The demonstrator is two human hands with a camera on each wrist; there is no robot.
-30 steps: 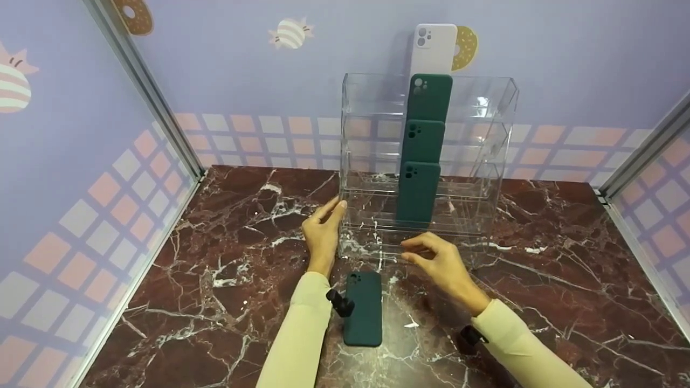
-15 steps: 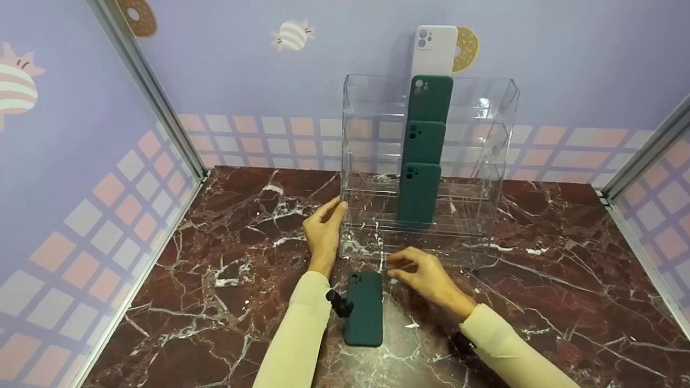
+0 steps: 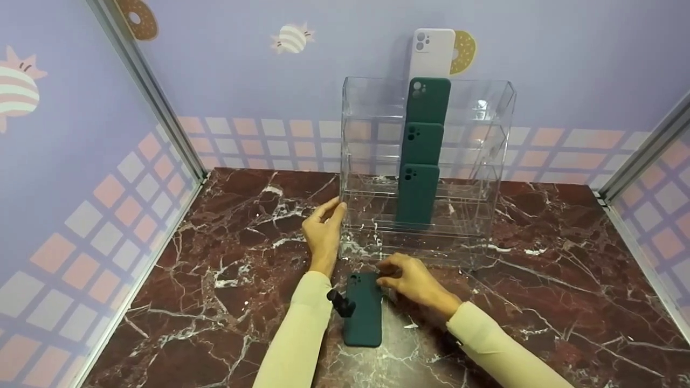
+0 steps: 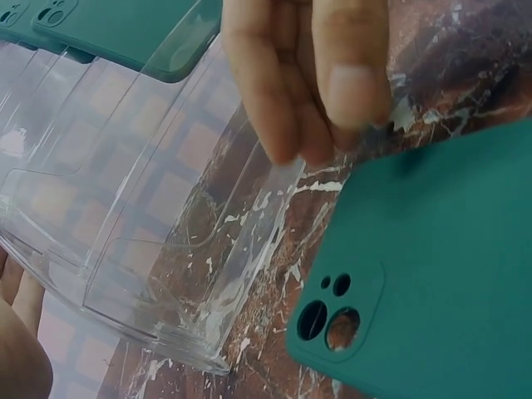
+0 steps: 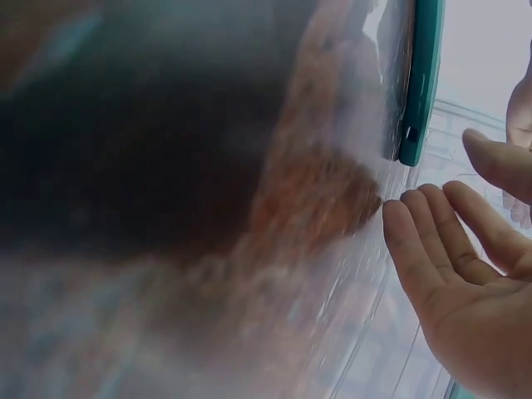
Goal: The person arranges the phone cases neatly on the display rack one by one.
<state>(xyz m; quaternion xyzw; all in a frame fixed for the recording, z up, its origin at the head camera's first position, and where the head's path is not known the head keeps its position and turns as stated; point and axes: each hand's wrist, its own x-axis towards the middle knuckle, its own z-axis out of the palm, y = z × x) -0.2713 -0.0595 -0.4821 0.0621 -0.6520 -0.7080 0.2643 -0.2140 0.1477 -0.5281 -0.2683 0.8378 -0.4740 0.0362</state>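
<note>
A dark green phone case (image 3: 363, 310) lies on the marble-patterned tabletop, camera cutouts toward the rack. My right hand (image 3: 412, 283) is at its upper right corner, thumb and fingers apart; in the right wrist view the right hand (image 5: 465, 266) has its fingers extended near the case's edge (image 5: 422, 91). My left hand (image 3: 323, 231) rests its fingertips against the left side of a clear tiered rack (image 3: 372, 215). Three green phone cases stand one above another in the rack, the lowest case (image 3: 418, 196) in front. A pale pink case (image 3: 433, 51) stands above them at the back.
A patterned purple wall (image 3: 242, 81) rises close behind the rack, with side panels at left and right. The reddish-brown marble-patterned tabletop (image 3: 226, 323) extends on both sides of the arms. A black camera mount (image 3: 340, 303) on the left wrist overlaps the lying case.
My right hand has moved left and toward me, from in front of the rack to the upper right corner of the lying phone case. My left hand has stayed at the rack's side.
</note>
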